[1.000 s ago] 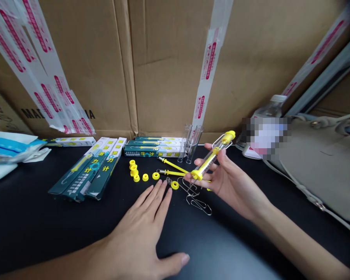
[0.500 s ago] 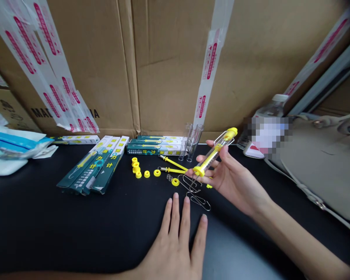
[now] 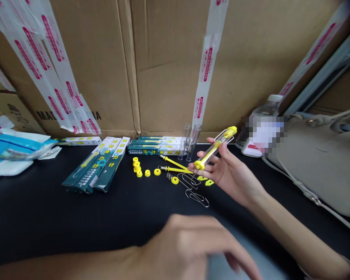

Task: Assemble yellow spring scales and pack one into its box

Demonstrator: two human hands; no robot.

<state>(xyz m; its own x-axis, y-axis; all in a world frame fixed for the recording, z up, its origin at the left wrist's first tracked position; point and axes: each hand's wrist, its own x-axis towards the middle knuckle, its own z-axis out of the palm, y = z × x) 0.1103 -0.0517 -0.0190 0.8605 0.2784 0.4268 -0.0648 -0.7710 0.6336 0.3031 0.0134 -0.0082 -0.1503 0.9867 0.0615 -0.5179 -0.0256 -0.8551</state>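
Note:
My right hand [image 3: 226, 167] holds a spring scale [image 3: 214, 149], a clear tube with yellow ends and a wire frame at its upper end. It is tilted, its lower end toward the left. Nearer to me, my left hand [image 3: 192, 245] is raised over the table, blurred, its fingers loosely bent and apart, with nothing visible in them. Below the spring scale lie wire hooks [image 3: 196, 197], small yellow clips [image 3: 209, 182] and yellow rods with springs [image 3: 175, 169]. To their left are yellow ring caps [image 3: 136, 167] and small coiled springs [image 3: 169, 176].
Two clear tubes [image 3: 194, 142] stand upright beside stacked spring-scale boxes [image 3: 154, 147]. More boxes [image 3: 97, 165] lie to the left, near a blue-white packet [image 3: 20, 146]. At right are a plastic bottle [image 3: 268, 107] and a beige bag [image 3: 317, 167]. Cardboard [image 3: 169, 77] rises behind the black table [image 3: 105, 221].
My left hand has lifted from its flat spread on the table, drawn toward me, and turned with bent fingers to the right. My right hand still holds the spring scale in nearly the same place.

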